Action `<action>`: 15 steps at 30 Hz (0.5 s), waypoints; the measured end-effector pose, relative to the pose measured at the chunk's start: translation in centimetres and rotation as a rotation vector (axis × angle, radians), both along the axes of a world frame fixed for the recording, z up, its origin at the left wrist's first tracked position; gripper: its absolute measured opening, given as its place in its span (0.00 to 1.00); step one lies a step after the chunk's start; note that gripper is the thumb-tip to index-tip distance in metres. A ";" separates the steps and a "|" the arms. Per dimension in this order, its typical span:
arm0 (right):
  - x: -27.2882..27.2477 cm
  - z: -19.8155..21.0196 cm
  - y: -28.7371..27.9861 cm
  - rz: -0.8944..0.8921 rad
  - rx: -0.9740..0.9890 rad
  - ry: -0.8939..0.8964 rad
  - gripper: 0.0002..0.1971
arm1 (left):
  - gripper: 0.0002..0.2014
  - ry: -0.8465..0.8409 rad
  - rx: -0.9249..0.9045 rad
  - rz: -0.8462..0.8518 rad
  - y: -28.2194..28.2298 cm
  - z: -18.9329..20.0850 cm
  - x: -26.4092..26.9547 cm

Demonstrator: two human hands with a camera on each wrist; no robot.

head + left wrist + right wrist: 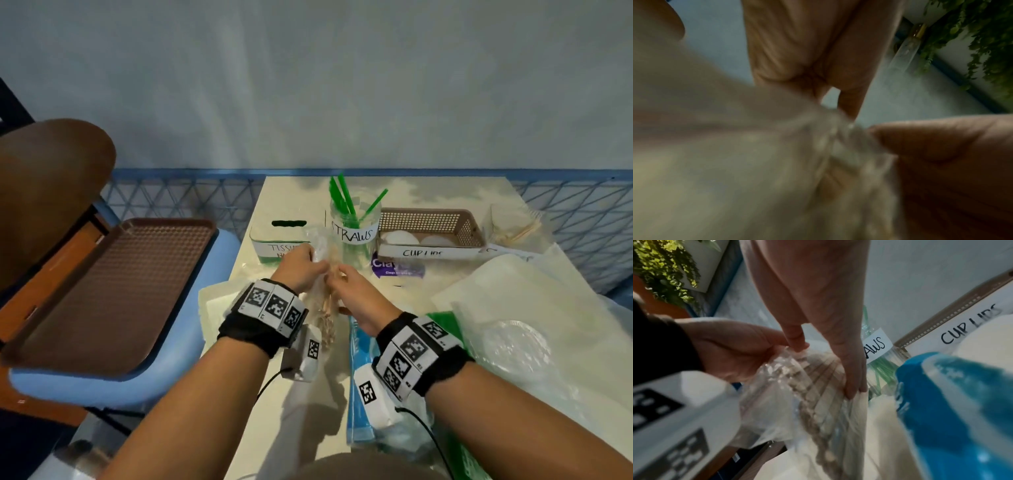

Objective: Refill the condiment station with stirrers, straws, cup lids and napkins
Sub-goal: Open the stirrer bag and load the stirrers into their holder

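Both hands pinch the clear stirrer bag (323,301): left hand (297,270), right hand (356,291). Beyond them on the cream desk (291,195): straws jar (354,226), cup-lids basket (431,228). Grey wall (308,85) behind, brown tray (102,291) left.

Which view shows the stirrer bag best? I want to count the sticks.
The right wrist view: the clear bag of wooden stirrers fills it, sticks showing. Head view shows it small between both hands; left wrist view only blurred plastic.
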State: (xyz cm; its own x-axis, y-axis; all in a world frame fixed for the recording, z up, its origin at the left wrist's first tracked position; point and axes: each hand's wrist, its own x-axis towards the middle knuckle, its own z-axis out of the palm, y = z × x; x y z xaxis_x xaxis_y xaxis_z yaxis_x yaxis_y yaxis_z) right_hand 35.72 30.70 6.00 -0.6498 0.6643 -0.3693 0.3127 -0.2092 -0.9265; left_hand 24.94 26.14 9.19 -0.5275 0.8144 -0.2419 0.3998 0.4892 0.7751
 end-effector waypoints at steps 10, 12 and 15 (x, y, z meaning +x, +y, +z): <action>1.5 -0.8 2.0 -0.077 0.022 -0.005 0.16 | 0.18 -0.220 -0.104 0.048 1.2 -1.3 0.2; 1.5 -1.1 1.9 -0.048 0.029 -0.038 0.15 | 0.23 -0.004 -0.290 0.024 0.6 -2.6 -0.2; 1.4 -1.8 1.5 0.021 -0.014 -0.100 0.15 | 0.16 -0.131 -0.346 0.052 -0.6 -4.4 0.1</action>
State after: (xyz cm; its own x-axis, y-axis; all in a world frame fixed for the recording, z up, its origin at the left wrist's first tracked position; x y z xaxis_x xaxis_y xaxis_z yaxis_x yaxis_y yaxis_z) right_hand 37.12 32.20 4.20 -0.6231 0.6454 -0.4419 0.4076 -0.2143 -0.8877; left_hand 25.03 25.55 4.84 -0.5118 0.6458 -0.5666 0.2760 0.7482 0.6034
